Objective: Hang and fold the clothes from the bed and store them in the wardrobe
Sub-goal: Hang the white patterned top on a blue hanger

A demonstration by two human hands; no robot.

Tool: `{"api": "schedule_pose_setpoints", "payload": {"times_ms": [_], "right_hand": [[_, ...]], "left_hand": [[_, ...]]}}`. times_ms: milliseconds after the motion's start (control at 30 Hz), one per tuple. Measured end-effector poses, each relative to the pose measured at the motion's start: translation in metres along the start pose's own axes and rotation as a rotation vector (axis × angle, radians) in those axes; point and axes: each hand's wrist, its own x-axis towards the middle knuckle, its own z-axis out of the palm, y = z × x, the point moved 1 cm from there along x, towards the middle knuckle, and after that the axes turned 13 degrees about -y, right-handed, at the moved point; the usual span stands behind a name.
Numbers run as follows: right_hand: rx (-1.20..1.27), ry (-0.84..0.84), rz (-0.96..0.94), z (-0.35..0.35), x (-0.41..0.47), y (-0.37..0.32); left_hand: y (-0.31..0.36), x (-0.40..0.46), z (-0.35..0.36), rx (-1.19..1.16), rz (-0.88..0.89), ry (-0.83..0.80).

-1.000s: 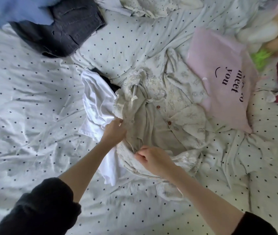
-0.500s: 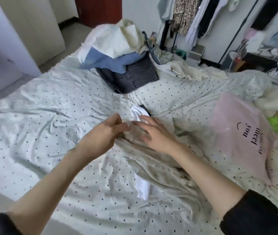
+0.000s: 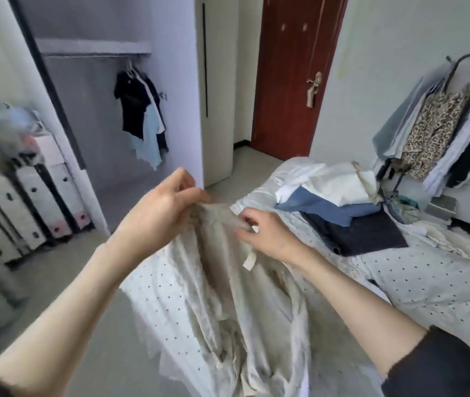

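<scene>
I hold a beige patterned shirt up in front of me, and it hangs down over the bed's near corner. My left hand pinches its top edge on the left. My right hand grips the same edge on the right, beside a small white label. The bed with its dotted sheet stretches to the right. The open wardrobe stands at the left, with several dark and light blue clothes on hangers under its rail.
Folded white, blue and dark clothes are stacked on the bed's far end. A rack of hanging clothes leans at the right wall. White drawers stand at the left and a red door behind.
Both hands have lifted the beige shirt off the bed and hold it up. My view has swung up from the bed toward the wardrobe and door.
</scene>
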Motion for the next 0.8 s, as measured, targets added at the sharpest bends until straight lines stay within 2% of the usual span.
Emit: {"api": "schedule_pose_setpoints", "payload": {"times_ms": [167, 300, 400, 567, 667, 800], "right_hand": [[0.015, 0.155, -0.166, 0.024, 0.084, -0.099], [-0.081, 0.144, -0.354, 0.042, 0.144, -0.166], [-0.055, 0.115, -0.397, 0.069, 0.197, -0.201], [0.011, 0.091, -0.486, 0.116, 0.29, -0.24], [-0.015, 0.056, -0.473, 0.131, 0.347, -0.252], [-0.145, -0.05, -0.419, 0.154, 0.418, -0.246]], "left_hand": [[-0.09, -0.061, -0.063, 0.067, -0.195, 0.129], [-0.15, -0.084, -0.088, 0.085, -0.353, 0.177], [-0.205, -0.097, -0.101, 0.101, -0.443, 0.148], [-0.299, -0.097, -0.11, 0.049, -0.566, 0.215], [-0.354, -0.081, -0.125, 0.067, -0.638, 0.293], [-0.417, -0.056, -0.162, 0.136, -0.601, 0.416]]}}
